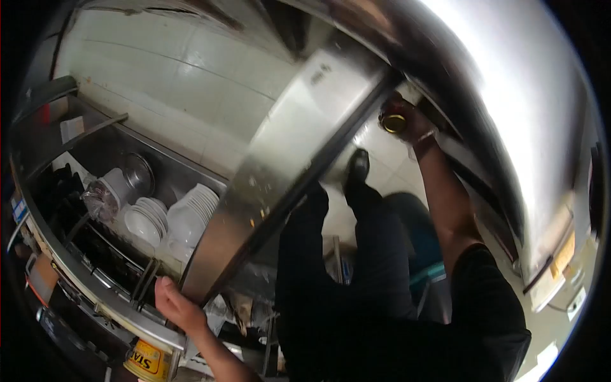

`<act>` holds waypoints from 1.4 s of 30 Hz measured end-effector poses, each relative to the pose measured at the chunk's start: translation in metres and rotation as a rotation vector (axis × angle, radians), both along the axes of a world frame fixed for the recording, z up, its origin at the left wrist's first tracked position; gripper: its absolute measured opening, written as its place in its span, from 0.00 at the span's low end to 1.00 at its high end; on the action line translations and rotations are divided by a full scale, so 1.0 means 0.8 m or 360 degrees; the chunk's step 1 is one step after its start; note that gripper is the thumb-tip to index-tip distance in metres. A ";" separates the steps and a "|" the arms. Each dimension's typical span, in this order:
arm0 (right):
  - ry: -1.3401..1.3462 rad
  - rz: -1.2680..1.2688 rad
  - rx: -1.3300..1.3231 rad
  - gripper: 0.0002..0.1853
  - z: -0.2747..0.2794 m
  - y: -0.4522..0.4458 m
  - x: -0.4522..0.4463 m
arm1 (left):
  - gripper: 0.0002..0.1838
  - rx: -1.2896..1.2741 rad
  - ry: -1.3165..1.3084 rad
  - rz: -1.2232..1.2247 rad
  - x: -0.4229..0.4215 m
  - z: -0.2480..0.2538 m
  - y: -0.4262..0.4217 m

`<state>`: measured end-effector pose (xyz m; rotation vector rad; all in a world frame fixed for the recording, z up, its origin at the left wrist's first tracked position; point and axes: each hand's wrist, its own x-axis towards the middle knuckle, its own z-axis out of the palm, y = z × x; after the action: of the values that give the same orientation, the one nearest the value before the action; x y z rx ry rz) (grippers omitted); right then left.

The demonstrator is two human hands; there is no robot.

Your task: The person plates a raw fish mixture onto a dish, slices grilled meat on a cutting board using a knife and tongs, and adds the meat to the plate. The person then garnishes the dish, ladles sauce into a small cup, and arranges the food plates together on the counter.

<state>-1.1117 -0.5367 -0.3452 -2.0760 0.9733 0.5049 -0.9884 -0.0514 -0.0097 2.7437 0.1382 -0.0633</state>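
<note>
A jar with a gold lid (394, 123) is in my right hand (417, 121), its fingers wrapped round the side; the lid faces me. That arm reaches forward beside a shiny metal surface. My left hand (178, 307) is at the lower left, at the rim of the metal rack (137, 321) and by the near end of a steel counter (280, 149). Its fingers look curled, and what they grip, if anything, is hidden.
Stacked white bowls (194, 213) and white plates (146, 219) stand on the rack, near a round metal lid (138, 173). A yellow can (147, 361) sits below. A large curved steel hood-like surface (503, 95) fills the upper right. Black shoe (359, 165) on tiled floor.
</note>
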 end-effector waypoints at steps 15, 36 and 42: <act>0.0378 0.0645 -0.0337 0.24 -0.075 0.005 0.055 | 0.14 0.0236 0.0252 -0.0038 -0.091 -0.005 -0.015; -0.0063 0.0439 -0.0379 0.34 0.564 0.026 -0.202 | 0.28 -0.0523 0.0913 -0.0545 -0.131 -0.070 -0.158; -0.1028 -0.1304 0.0006 0.26 0.539 -0.114 -0.149 | 0.27 -0.0561 0.1292 -0.0026 -0.176 -0.149 0.004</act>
<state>-1.2311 -0.6277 0.0862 -1.4736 1.2667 -0.5490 -1.1290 -0.0478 -0.1289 2.2115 0.2881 -1.0882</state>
